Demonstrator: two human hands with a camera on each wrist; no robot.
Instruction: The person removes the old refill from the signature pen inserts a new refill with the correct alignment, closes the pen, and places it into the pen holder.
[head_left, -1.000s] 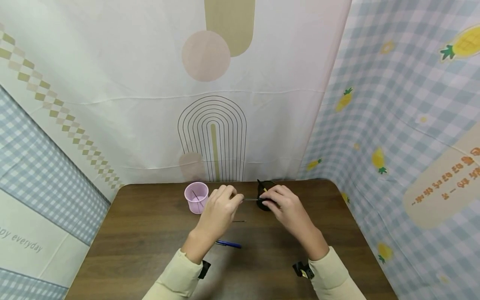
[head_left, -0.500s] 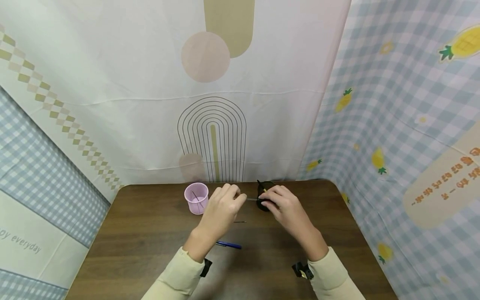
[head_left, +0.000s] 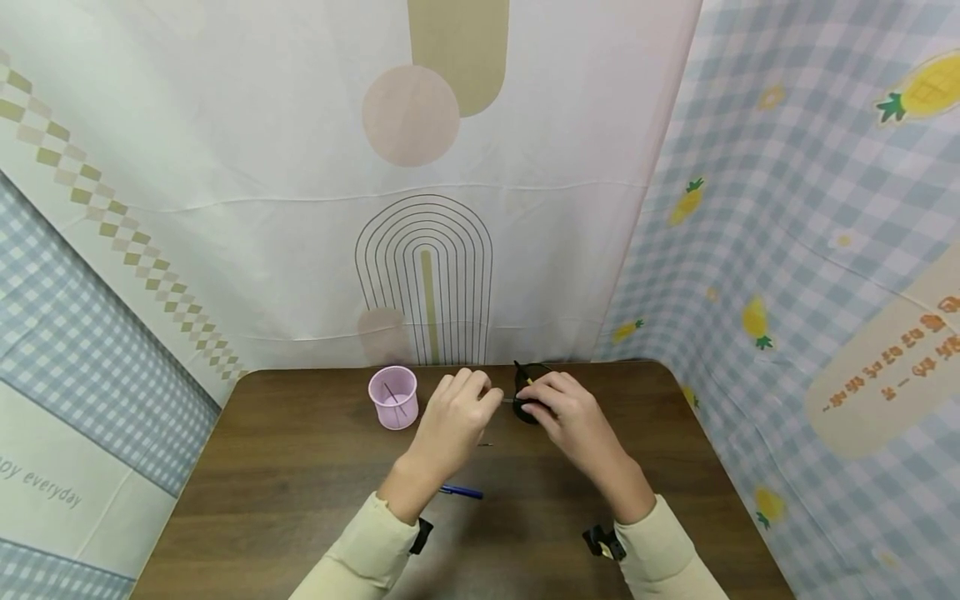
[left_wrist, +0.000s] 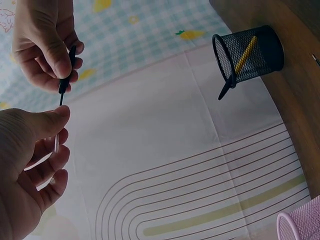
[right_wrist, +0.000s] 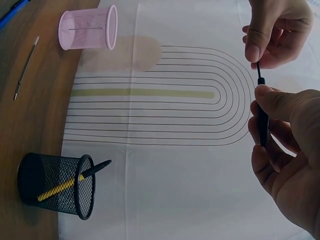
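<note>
Left hand pinches a rod, right hand a black barrel; likely light, slippery, best held near their join.

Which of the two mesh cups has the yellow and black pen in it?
The black mesh cup, with the pen poking past its rim; the pink mesh cup shows only a thin rod inside.

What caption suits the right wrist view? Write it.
Right hand grips a slim black piece, left hand a thin rod.

The left hand covers part of the thin rod. The left wrist view crops the pink cup.
</note>
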